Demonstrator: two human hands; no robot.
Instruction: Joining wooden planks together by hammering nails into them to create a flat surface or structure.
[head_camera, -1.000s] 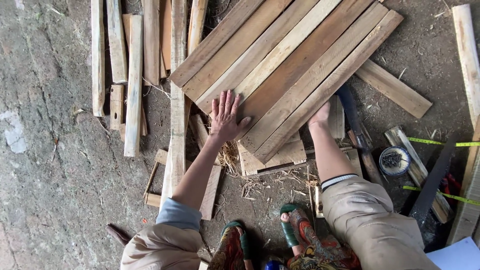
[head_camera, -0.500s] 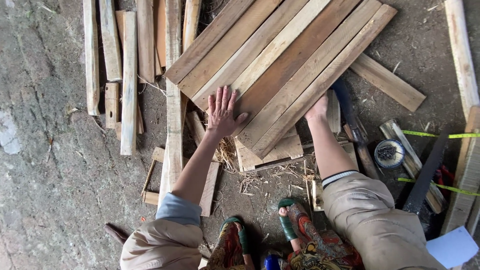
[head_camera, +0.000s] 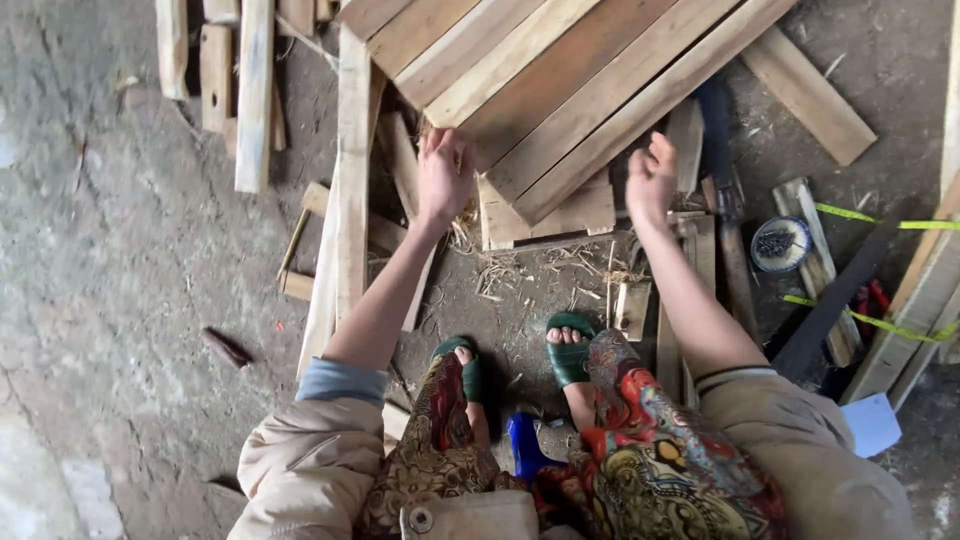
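- The panel of pale wooden slats joined side by side (head_camera: 560, 90) lies on the ground ahead of the person, its slats running diagonally up to the right
- The left hand (head_camera: 443, 175) rests on its near edge, fingers spread, gripping nothing
- The right hand (head_camera: 652, 180) is at the lower edge, seemingly loosely curled, about equally near

Top edge of the shot chops off the far end of the wooden slat panel (head_camera: 560, 90), so no telling how long it runs. The loose planks (head_camera: 250, 90) at the left get cropped too. The round tin (head_camera: 780, 243) holds something dark, too small to make out. Left hand (head_camera: 443, 175) covers the panel's corner; its palm is hidden.
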